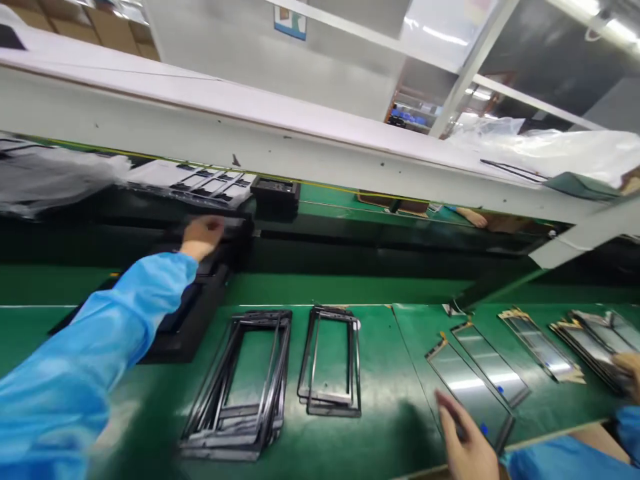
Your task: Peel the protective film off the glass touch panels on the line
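Note:
My left hand (201,236), in a blue sleeve, reaches over the stacked black trays (193,327) at the left. Its fingers look bent but are smeared by motion, so whether they hold anything does not show. My right hand (469,441) is low at the right, thumb and forefinger apart, with nothing visible between them. Beside it lies a thin glass screen panel (465,377) with a gold tab, and a second panel (490,363) lies just behind. Between my hands are a loose pile of black rectangular frames (233,437) and a smaller pile of frames (334,408).
Further right are stacked panels (543,343) and another pile (590,347), near a co-worker's hand (629,373). A white shelf beam (320,153) crosses above the green bench (385,373), with a slanted post (580,237) at the right. Another person's hand (473,217) shows across the bench.

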### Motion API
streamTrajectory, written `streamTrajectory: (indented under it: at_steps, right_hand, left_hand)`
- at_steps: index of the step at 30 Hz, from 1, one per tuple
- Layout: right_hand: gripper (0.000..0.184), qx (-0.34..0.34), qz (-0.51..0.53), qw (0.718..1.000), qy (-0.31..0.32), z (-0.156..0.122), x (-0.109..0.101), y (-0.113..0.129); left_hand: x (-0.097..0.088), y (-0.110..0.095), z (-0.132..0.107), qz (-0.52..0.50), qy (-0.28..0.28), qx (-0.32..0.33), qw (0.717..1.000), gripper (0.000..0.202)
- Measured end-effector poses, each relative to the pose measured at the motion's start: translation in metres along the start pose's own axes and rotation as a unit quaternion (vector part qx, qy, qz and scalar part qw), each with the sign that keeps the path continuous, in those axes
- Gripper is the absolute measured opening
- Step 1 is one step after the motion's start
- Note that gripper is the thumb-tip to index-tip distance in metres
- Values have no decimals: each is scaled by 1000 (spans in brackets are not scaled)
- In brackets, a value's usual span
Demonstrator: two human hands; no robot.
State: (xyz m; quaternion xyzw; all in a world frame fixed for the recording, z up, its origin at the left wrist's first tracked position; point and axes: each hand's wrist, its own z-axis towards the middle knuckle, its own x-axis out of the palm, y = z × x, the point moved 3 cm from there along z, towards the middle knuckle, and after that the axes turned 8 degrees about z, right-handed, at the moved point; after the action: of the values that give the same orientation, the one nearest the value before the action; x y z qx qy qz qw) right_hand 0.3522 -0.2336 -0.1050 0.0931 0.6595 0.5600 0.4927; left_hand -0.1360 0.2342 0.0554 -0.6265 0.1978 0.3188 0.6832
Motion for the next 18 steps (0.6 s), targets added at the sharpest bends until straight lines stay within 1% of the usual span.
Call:
streamTrajectory:
  at_steps: [1, 3, 4, 5, 6, 7, 9, 11, 13, 15, 18]
  right_hand:
    - [63, -40, -112, 993, 3, 18, -8, -4]
    - [70, -51, -171, 984, -10, 46, -19, -16]
    - [72, -52, -190, 980, -1, 54, -20, -21]
    - [76, -52, -201, 978, 7, 55, -19, -27]
    - [79, -55, -209, 976, 20, 50, -16, -32]
    - [81, -60, -215, 974, 34, 40, -12, -36]
    - [83, -81, -218, 970, 65, 7, -4, -43]
    - [83, -111, -199, 969, 91, -30, -2, -47]
    - [78, -134, -145, 975, 104, -58, -7, -46]
    - [63, -129, -68, 985, 90, -71, -18, -43]
    - [37, -97, 22, 994, 54, -71, -46, -33]
  left_hand:
    - [19, -11, -19, 38, 62, 38, 997, 28]
    - [64, -33, -68, 98, 195, 119, 969, 25]
    - [86, -44, -94, 123, 244, 149, 951, 24]
    - [107, -53, -118, 144, 283, 171, 933, 24]
    - [126, -61, -140, 164, 314, 185, 916, 26]
    - [143, -68, -159, 181, 338, 192, 903, 27]
    - [167, -77, -183, 201, 368, 190, 888, 31]
    - [181, -81, -194, 201, 379, 176, 886, 35]
    - [186, -82, -198, 182, 380, 162, 892, 34]
    - [186, -83, -200, 144, 380, 149, 901, 31]
    - [176, -87, -208, 52, 381, 127, 914, 29]
